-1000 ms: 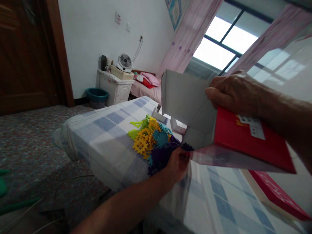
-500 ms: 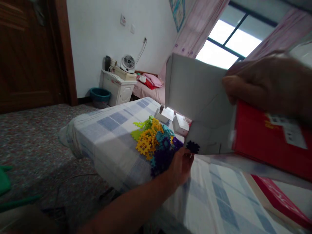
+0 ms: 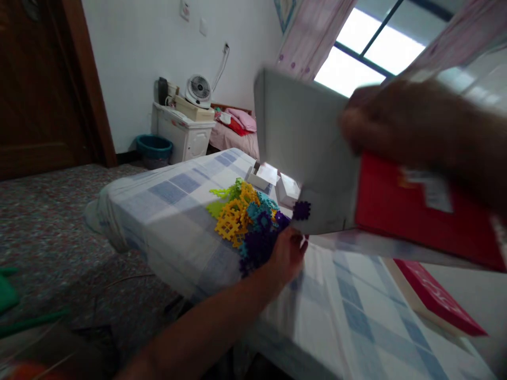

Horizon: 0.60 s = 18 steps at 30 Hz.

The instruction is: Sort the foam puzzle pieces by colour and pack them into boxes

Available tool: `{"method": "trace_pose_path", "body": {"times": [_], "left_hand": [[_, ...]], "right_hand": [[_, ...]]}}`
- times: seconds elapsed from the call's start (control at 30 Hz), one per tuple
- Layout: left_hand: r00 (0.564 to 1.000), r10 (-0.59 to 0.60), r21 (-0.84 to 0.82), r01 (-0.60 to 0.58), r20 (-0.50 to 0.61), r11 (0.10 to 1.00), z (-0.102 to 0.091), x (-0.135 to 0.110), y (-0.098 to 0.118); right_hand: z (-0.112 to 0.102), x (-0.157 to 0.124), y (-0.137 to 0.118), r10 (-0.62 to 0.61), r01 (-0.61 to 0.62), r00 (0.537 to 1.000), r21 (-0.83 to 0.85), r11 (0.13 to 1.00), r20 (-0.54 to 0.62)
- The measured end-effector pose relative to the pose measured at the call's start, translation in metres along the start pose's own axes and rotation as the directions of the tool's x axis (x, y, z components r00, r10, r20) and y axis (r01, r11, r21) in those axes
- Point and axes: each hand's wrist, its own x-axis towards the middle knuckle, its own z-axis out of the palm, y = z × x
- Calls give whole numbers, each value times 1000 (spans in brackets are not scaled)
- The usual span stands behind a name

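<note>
Just above the left hand (image 3: 288,252), its grip unclear, tilts a box (image 3: 307,134) gripped by the right hand (image 3: 390,117).

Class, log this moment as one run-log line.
right hand: gripping red box | left hand: by box's lower edge | box: tilted | purple piece: at box opening | colored pieces: piled on checked tablecloth

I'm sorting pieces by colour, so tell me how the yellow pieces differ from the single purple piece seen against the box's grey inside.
The yellow pieces lie heaped on the table; the purple piece shows against the box, touching or not I cannot tell. The yellow pieces have openwork middles; the purple piece looks solid. Both have notched edges.
</note>
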Motion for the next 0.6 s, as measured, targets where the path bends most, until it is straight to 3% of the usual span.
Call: {"method": "trace_pose_path", "body": {"times": [0.1, 0.2, 0.3, 0.43, 0.5, 0.57, 0.6], "left_hand": [[988, -92, -38, 88, -126, 995, -12, 3, -11], [992, -93, -22, 92, -82, 996, -15, 9, -11], [990, -125, -8, 125, -66, 992, -8, 10, -4], [999, 0, -49, 2, 36, 999, -3, 7, -6], [1000, -26, -61, 27, 11, 998, -6, 6, -11], [992, -105, -53, 102, -70, 993, -10, 5, -16], [987, -128, -47, 124, -101, 991, -12, 5, -18]], "right_hand": [[15, -1, -3, -25, 26, 996, -7, 1000, 84], [16, -9, -4, 30, -29, 999, -69, 997, 14], [0, -11, -11, 34, -33, 999, -111, 993, 1], [-14, -5, -24, 21, -47, 994, -239, 970, -108], [-6, -2, -23, -1, -2, 1000, -261, 965, -12], [8, -2, -17, -16, 33, 994, -155, 987, 112], [14, -3, -13, 4, 10, 994, -123, 992, 111]]}}
